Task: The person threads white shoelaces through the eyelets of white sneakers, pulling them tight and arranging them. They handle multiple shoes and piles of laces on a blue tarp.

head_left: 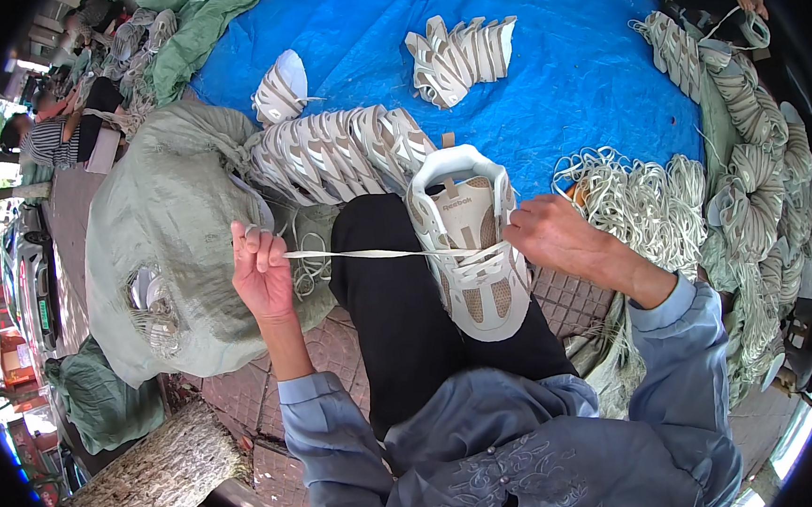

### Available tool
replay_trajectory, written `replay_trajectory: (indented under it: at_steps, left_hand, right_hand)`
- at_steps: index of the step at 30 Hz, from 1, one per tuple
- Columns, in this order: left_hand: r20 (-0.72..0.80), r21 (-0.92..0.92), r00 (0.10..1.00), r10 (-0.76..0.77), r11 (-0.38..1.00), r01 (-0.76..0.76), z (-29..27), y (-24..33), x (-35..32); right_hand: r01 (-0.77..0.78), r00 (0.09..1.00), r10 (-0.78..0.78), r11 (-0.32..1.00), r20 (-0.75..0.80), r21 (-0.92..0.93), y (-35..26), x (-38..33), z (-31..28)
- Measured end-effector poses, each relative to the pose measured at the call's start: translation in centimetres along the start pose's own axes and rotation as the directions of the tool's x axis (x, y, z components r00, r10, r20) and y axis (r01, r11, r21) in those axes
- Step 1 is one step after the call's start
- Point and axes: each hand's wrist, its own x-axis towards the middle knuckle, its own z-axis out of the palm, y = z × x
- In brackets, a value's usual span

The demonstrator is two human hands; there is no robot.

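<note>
An off-white and beige sneaker upper [484,290], shaped like a shoe with its tongue standing up, rests on my black-trousered thighs, toe toward me. A flat white shoelace [359,253] stretches taut across it, partly threaded through the lower eyelets. My left hand [263,268], out to the left, pinches the lace's far end, with some fingers raised. My right hand [555,235] is closed at the shoe's right eyelet edge, its fingertips on the lace where it meets the upper. Exactly what lies inside those right fingers is partly hidden.
A row of nested shoe uppers [342,152] lies beyond my knees, beside a bulging pale sack [174,241]. More uppers [463,56] sit on a blue tarp [581,62]. Bundled white laces [642,201] are heaped at right, near stacked uppers [750,192]. Other people sit farther off.
</note>
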Motion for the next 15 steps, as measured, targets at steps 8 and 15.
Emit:
replay_trajectory:
  at_steps: [8,15]
  left_hand:
    - [-0.099,0.072,0.992,0.077,0.995,-0.07,-1.9,4.3,0.4]
    - [0.04,0.068,0.997,0.069,0.995,-0.071,0.3,7.4,0.3]
  right_hand:
    - [-0.322,0.934,0.356,0.882,-0.04,0.343,1.6,-2.8,2.0]
    - [-0.055,0.956,0.222,0.776,-0.191,0.628,-3.0,4.5,-0.2]
